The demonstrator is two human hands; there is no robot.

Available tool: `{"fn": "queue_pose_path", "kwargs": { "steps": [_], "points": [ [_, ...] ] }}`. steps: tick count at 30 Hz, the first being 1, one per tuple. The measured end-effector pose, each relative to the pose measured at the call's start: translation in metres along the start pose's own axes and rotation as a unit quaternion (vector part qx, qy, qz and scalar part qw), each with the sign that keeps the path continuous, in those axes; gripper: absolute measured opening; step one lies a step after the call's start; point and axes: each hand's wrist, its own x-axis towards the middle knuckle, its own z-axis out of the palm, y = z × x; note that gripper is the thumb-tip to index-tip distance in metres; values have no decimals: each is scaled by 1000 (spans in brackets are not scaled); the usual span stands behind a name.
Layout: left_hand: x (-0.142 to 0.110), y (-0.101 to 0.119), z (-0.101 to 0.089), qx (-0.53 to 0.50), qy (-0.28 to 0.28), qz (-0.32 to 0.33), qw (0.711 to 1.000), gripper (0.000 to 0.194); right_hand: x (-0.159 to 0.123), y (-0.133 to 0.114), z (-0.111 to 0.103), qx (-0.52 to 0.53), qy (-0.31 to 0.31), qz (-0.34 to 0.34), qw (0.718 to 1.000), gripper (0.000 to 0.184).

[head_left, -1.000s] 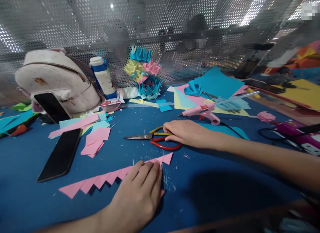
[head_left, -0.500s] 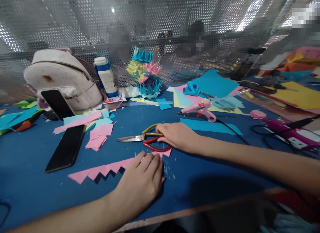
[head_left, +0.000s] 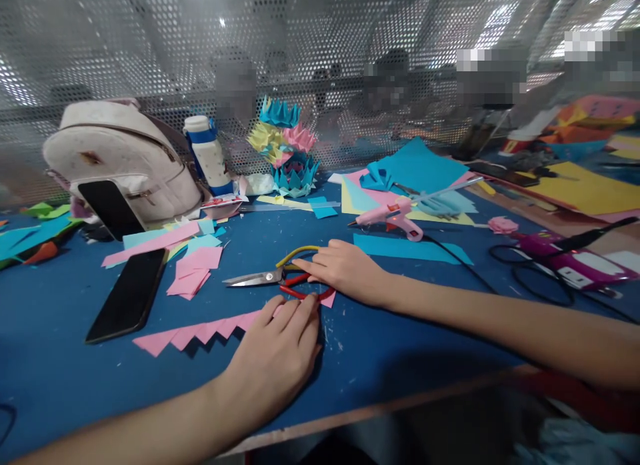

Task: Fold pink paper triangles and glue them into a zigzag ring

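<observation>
My left hand rests on the blue table with its fingers bent over the right part of a pink folded paper strip with a zigzag edge. Its fingers pin the strip; the thumb is mostly hidden. Just beyond, my right hand grips the handles of a pair of scissors, one yellow and one red. The scissors lie nearly flat, with the blades pointing left and together. The red handle passes close above the strip's right end, near my left fingertips.
Left of the strip lie a black phone and pink paper squares. A pink glue gun stands behind a blue paper strip. At the back are a backpack, a bottle and paper flowers. A purple power strip sits right.
My right hand and the scissors have slid slightly left, and its fingers reach further across the handles. My left hand stays on the pink strip. The whole view has shifted a little.
</observation>
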Motion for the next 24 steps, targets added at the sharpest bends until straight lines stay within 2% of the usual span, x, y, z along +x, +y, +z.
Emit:
{"fn": "queue_pose_path", "kwargs": {
  "steps": [9, 20, 24],
  "points": [
    [4, -2, -4, -16, -14, -2, 1000, 35, -2, -2, 3, -13, 13, 7, 1000, 36],
    [1, -1, -2, -28, -4, 26, 999, 31, 0, 5, 5, -17, 21, 15, 1000, 34],
    [1, -2, -1, -29, 5, 24, 999, 30, -2, 4, 3, -54, 43, 3, 998, 31]
  ]
}}
